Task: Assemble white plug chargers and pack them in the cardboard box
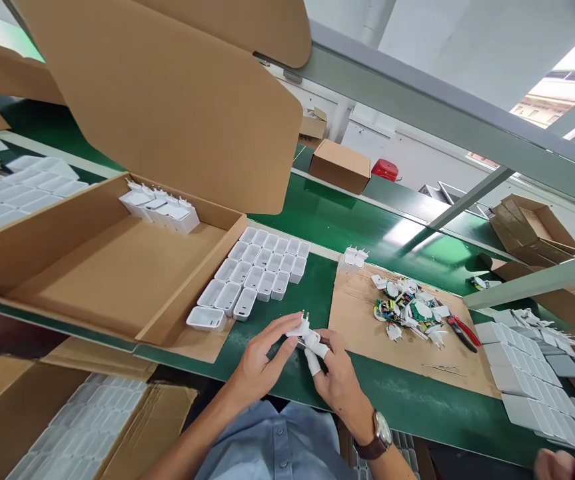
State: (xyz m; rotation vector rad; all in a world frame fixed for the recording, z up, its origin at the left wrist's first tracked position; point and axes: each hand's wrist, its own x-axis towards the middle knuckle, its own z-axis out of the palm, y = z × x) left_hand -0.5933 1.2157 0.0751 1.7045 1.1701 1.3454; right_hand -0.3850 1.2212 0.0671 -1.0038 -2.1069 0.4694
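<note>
One white plug piece (299,329) sits over the table (417,402), between the open shells (241,275) and the cardboard sheet (344,307). Our left hand (263,363) pinches it between thumb and fingers; our right hand (341,381), fingertips sheathed, grips its other side. We judge this a two-handed handling step, calling next for steady alignment. We count roughly twenty shells, one pair of pliers (462,331), one pair of tweezers (444,369); heaped parts (420,310) overlap beyond counting.
</note>
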